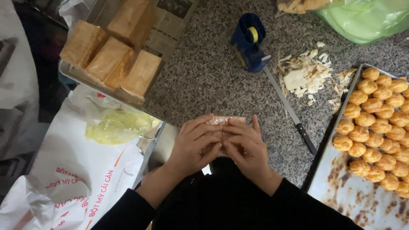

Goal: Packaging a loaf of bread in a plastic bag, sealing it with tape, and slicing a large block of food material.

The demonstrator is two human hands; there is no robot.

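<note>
- The speckled granite counter point(213, 76) fills the middle of the view, running from 12 o'clock down to the centre.
- A white printed sack point(85, 170) lies at 8 o'clock, with a crumpled yellowish plastic bag point(117, 125) resting on its upper part.
- A metal baking tray point(353, 200) sits at 4 o'clock, its lower part bare and stained; rows of round golden puff pastries point(377, 127) fill its upper half, packed touching one another.
- A second tray point(72, 73) at 10 o'clock, lined with newspaper, carries four rectangular brown loaves point(113, 59) set close side by side.
- A green plastic bag point(366, 17) bulges in at 1 o'clock.
- A heap of pale crust shavings point(304, 74) lies at 2 o'clock, just beside the puff tray.
- A long knife point(289, 110) with a black handle lies slanted between the shavings and the hands.
- A blue tape dispenser point(249, 40) stands at 12 o'clock, touching the knife's tip end.
- The left hand point(191, 145) and right hand point(247, 147), in black sleeves, meet at centre, just below the middle.
- Both hands' fingers are curled together and pressed onto a small clear-wrapped brown packet point(223, 121), which peeks out above the fingertips at the counter's near edge.
</note>
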